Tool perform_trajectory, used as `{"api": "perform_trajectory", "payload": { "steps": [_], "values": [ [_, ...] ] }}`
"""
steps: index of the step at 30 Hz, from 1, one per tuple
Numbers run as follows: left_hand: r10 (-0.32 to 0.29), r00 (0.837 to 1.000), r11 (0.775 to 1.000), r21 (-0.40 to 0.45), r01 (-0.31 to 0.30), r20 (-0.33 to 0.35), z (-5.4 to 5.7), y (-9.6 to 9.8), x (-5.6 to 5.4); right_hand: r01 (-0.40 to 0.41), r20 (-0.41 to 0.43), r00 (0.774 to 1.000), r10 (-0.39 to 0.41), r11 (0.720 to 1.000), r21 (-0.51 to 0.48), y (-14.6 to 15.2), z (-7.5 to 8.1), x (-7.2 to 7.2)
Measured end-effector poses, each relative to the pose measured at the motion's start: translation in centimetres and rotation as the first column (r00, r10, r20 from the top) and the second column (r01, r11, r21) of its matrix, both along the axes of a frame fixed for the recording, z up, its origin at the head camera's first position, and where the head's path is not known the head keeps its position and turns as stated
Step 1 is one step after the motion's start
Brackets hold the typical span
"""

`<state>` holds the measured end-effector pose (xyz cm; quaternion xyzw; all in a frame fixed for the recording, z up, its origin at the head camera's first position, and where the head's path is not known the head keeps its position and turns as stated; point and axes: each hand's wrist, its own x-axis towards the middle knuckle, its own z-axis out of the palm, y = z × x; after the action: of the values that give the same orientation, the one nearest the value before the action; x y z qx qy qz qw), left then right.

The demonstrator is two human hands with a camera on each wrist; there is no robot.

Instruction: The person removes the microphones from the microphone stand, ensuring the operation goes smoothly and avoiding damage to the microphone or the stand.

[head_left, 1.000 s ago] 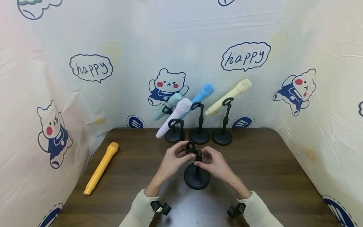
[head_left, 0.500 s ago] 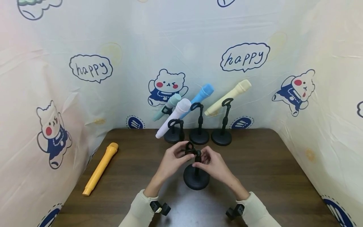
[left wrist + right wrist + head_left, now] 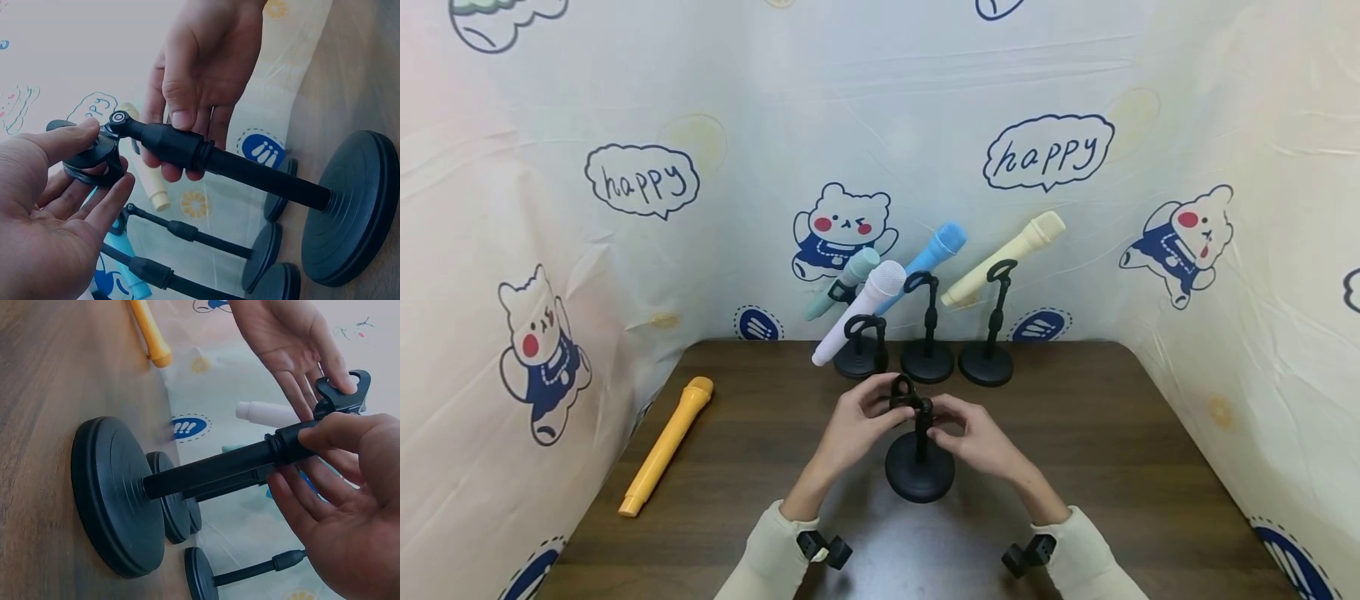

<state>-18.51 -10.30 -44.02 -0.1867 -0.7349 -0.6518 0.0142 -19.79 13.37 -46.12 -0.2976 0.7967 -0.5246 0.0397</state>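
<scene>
A black microphone stand [image 3: 920, 475] stands upright on its round base at the middle of the table. My left hand [image 3: 852, 425] pinches the clip [image 3: 94, 159] at its top between thumb and fingers. My right hand [image 3: 976, 437] holds the thick collar [image 3: 172, 147] of the pole below the clip's joint. In the right wrist view the thumb lies on that collar [image 3: 294, 442], with the fingers curled on its other side. To the left lies a yellow-orange microphone [image 3: 666, 446], apart from both hands.
Several black stands are grouped at the table's back edge, bearing a white microphone [image 3: 859, 312], a teal microphone [image 3: 842, 283], a blue microphone [image 3: 936, 250] and a cream microphone [image 3: 1003, 257]. Behind them hangs a printed cloth [image 3: 737, 100]. The brown table [image 3: 1097, 450] extends on both sides.
My right thumb and fingers have shifted slightly rightward on the collar. The left hand keeps its pinch on the clip, and the stand's base stays in place.
</scene>
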Motion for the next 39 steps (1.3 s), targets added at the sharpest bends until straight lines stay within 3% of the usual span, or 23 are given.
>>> {"api": "perform_trajectory", "payload": {
  "steps": [10, 17, 22, 31, 35, 39],
  "values": [
    [0.011, 1.000, 1.000, -0.014, -0.011, -0.009, 0.0, 0.1, -0.1, 0.174, -0.048, 0.984, -0.172, 0.984, 0.044, -1.1, -0.9, -0.2],
    [0.007, 1.000, 1.000, -0.016, -0.007, -0.008, -0.1, 0.1, -0.2, 0.211, -0.037, 0.977, -0.208, 0.974, 0.082, -1.2, -0.9, -0.2],
    [0.002, 1.000, 1.000, -0.013, -0.002, -0.005, 0.0, 0.2, -0.2, 0.186, -0.025, 0.983, -0.184, 0.977, 0.104, -1.0, -0.6, -0.2],
    [0.006, 1.000, 1.000, -0.014, -0.006, 0.005, 0.1, 0.1, 0.0, -0.040, -0.037, 0.998, 0.042, 0.998, 0.051, 0.0, 0.6, -0.2],
    [0.010, 1.000, 1.000, -0.012, -0.010, 0.006, 0.1, 0.1, 0.0, -0.063, -0.028, 0.998, 0.064, 0.997, 0.040, 0.2, 0.6, -0.3],
    [0.013, 1.000, 1.000, -0.013, -0.013, 0.002, -0.1, 0.1, -0.1, -0.015, -0.039, 0.999, 0.016, 0.999, 0.032, 0.1, 0.3, -0.3]
  ]
}}
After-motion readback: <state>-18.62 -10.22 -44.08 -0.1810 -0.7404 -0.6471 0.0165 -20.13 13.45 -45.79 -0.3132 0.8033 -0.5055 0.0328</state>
